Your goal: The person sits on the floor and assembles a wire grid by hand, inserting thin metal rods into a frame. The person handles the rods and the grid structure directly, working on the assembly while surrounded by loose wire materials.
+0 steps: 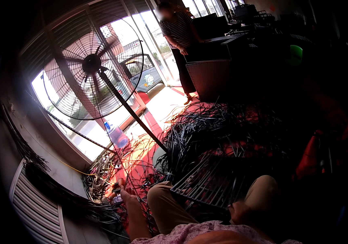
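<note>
We sit low on the red floor (157,122) with our knees drawn up, and a woven panel (210,183) of dark flat strips rests across our lap, at about 6 o'clock in the view. Our right hand (239,212) lies at the panel's lower edge, touching it; it sits in shadow, and we cannot tell whether it is clenched on the strips or just resting there. Our left hand (124,196) reaches out at about 7 o'clock, down among loose strands on the floor; its fingers seem to meet the strands, but we cannot tell whether it grips one.

Beyond the panel, near the middle of the view, lies a big tangled heap of dark strips (222,126), spreading toward 3 o'clock. A tall pedestal fan (92,65) with a round wire cage stands at 10 o'clock before the bright window (52,97), its pole slanting down toward the heap. A plastic bottle (115,134) stands on the floor just below the fan cage. A bundle of dark strands (56,191) leans along the wall at 8 o'clock, above a white slatted grille (35,207). At 12 o'clock a person in a striped top (178,30) stands beside a woven wicker piece (208,79), well apart from us.
</note>
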### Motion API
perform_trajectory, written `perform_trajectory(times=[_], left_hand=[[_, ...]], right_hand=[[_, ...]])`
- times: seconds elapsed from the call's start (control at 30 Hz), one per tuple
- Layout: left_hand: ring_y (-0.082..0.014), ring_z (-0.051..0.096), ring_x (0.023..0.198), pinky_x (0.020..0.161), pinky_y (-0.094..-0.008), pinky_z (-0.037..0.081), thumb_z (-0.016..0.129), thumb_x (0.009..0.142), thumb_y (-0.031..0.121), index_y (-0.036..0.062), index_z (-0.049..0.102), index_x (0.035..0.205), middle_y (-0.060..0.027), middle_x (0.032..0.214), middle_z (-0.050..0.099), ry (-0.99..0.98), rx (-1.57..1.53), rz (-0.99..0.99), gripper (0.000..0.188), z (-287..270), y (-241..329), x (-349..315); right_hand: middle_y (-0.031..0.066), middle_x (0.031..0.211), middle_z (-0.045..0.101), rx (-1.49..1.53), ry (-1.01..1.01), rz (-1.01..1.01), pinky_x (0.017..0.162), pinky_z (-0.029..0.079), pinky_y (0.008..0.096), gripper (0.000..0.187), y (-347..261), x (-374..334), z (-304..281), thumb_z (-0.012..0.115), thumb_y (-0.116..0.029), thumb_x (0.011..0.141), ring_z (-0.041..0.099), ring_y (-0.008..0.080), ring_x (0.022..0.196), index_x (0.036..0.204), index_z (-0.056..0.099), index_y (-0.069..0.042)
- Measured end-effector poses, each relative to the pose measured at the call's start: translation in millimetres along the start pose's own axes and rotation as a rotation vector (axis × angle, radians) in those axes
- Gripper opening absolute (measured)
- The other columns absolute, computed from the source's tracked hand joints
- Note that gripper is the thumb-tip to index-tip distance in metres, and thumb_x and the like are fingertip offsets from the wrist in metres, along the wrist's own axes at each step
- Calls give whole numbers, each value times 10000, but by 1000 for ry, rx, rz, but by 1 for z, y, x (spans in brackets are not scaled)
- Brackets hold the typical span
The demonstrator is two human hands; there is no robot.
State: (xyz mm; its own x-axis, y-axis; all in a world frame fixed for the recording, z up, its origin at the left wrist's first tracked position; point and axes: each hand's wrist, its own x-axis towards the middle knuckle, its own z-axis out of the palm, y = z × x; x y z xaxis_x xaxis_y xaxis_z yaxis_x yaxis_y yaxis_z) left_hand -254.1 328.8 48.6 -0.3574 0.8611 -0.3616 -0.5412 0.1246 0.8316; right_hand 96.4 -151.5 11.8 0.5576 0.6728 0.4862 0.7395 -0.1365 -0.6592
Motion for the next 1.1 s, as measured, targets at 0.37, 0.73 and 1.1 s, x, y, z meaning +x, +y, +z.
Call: perform_trajectory(times=[0.37,0.73,1.1], left_hand=[[-73,507,489,437,-254,374,606,951,412,223,546,840,103,582,487,38,-45,-78,226,-5,-25,-17],[-112,571,660,607,-287,441,698,901,381,166,571,902,76,763,554,-224,-18,-163,250,-30,-63,11],[-117,529,590,491,-277,407,629,939,244,125,575,851,31,711,544,-173,-26,-26,157,2,-80,-15]], right_hand=[[161,766,590,-17,34,-25,595,473,482,188,0,0,6,733,-177,842,599,384,686,799,590,-63],[174,796,590,-10,15,-8,608,472,480,175,3,-2,9,717,-153,847,599,393,718,798,587,-47],[177,787,576,-12,-16,22,618,464,485,192,4,0,8,702,-168,851,588,399,717,774,579,-42]])
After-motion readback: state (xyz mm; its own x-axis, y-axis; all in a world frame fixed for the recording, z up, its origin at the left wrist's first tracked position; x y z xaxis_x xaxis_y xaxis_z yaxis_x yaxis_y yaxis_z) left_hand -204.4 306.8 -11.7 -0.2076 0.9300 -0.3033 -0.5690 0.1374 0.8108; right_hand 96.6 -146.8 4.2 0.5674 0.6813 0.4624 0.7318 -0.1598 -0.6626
